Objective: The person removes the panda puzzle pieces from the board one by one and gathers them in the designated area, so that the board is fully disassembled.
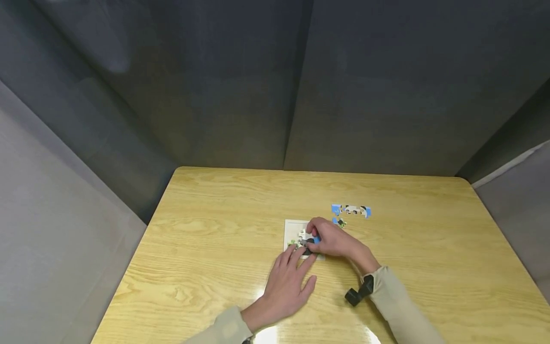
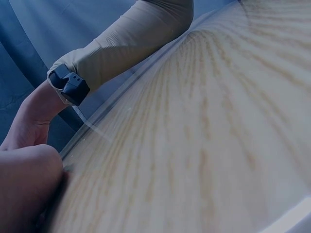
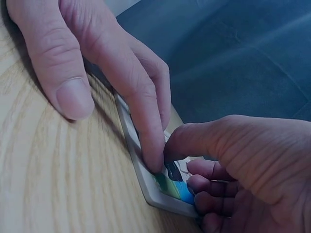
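A white puzzle tray (image 1: 290, 226) lies on the table with several joined jigsaw pieces (image 1: 302, 235) in its lower part, showing white, black, green and blue. My left hand (image 1: 289, 286) is spread, its extended fingertips pressing on the pieces along the tray's near edge. From the right, my right hand (image 1: 333, 239) reaches over the tray. Its thumb and curled fingers pinch a puzzle piece (image 3: 181, 170) at the tray's surface, mostly hidden by the fingers. In the right wrist view, a left fingertip and my right thumb nearly meet over the picture.
Beyond my right hand, loose jigsaw pieces (image 1: 352, 210) lie in a row with blue edges and a black-and-white picture. A smaller piece group (image 1: 340, 222) sits just below them. Dark curtains (image 1: 240, 95) hang behind the wooden table (image 1: 206, 215).
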`<state>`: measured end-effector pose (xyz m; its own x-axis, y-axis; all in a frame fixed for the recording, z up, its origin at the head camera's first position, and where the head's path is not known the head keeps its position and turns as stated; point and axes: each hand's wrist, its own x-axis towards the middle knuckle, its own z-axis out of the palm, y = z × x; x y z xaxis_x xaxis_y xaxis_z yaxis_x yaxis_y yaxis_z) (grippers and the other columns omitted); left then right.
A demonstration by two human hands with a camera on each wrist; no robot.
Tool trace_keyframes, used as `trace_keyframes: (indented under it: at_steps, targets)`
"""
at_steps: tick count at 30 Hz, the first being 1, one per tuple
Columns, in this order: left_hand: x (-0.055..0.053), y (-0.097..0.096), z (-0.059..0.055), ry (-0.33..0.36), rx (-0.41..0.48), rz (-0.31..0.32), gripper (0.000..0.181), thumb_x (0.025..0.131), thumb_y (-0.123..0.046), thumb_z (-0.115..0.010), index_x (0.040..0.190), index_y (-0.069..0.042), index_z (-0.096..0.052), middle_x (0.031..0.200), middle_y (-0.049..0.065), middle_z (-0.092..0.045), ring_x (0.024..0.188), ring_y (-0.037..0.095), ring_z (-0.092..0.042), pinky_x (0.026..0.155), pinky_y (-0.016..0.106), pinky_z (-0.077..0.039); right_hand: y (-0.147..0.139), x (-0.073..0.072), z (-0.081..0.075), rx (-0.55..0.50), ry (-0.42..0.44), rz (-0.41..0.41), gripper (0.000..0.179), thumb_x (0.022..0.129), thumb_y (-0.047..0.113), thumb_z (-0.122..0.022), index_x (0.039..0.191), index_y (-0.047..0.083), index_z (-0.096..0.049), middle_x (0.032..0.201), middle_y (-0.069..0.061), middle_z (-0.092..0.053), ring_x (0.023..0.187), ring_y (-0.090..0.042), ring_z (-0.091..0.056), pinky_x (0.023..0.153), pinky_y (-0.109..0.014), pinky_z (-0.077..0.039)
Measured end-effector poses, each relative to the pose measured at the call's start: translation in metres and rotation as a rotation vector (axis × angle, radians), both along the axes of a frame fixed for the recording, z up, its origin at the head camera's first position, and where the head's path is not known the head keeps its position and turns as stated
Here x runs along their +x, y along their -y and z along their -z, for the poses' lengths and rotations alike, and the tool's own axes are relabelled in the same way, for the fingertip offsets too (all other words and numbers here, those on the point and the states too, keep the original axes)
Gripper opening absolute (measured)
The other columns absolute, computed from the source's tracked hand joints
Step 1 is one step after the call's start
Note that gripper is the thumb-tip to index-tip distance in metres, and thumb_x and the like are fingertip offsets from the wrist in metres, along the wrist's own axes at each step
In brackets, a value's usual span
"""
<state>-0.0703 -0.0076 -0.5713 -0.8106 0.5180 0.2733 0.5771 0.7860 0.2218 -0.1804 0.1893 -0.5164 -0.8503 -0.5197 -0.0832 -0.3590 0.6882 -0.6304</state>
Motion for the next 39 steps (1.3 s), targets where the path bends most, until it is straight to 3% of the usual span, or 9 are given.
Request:
trace_keyframes:
  at_steps: [14, 21, 30, 39]
  targets:
    - [0.001, 0.002, 0.002, -0.005, 0.05, 0.008, 0.051, 0.108, -0.044, -0.045, 0.153, -0.024, -0.051, 0.156, 0.009, -0.039, 0.149, 0.032, -0.033, 0.12, 0.049, -0.035, 0.002, 0.003, 0.0, -0.015, -0.006, 0.011, 0.03, 0.086, 0.018, -0.082, 0.106, 0.011, -0.062, 0.093, 0.0, -0.059, 0.079, -0.016, -0.054, 0.066, -0.025, -0.046]
    - [0.001, 0.002, 0.002, 0.005, 0.052, 0.016, 0.05, 0.108, -0.044, -0.045, 0.153, -0.023, -0.051, 0.157, 0.009, -0.037, 0.15, 0.033, -0.032, 0.12, 0.05, -0.034, 0.0, 0.002, 0.004, -0.081, -0.037, -0.016, 0.029, 0.085, 0.014, -0.083, 0.106, 0.009, -0.064, 0.091, 0.001, -0.063, 0.079, -0.017, -0.059, 0.067, -0.024, -0.049]
    - [-0.001, 0.001, 0.001, 0.009, 0.053, 0.013, 0.05, 0.108, -0.044, -0.045, 0.152, -0.023, -0.051, 0.159, 0.009, -0.038, 0.151, 0.033, -0.032, 0.12, 0.05, -0.034, -0.002, 0.003, 0.009, -0.198, -0.052, -0.034, 0.027, 0.084, 0.005, -0.083, 0.106, 0.006, -0.066, 0.084, 0.0, -0.067, 0.067, -0.007, -0.057, 0.06, -0.022, -0.05]
    - [0.0, 0.001, 0.0, 0.007, 0.054, 0.016, 0.05, 0.107, -0.043, -0.046, 0.153, -0.023, -0.051, 0.159, 0.01, -0.038, 0.15, 0.033, -0.032, 0.119, 0.05, -0.035, -0.003, 0.004, 0.012, -0.225, -0.054, -0.015, 0.025, 0.085, 0.005, -0.084, 0.105, 0.007, -0.068, 0.083, 0.005, -0.066, 0.066, -0.006, -0.055, 0.059, -0.021, -0.048]
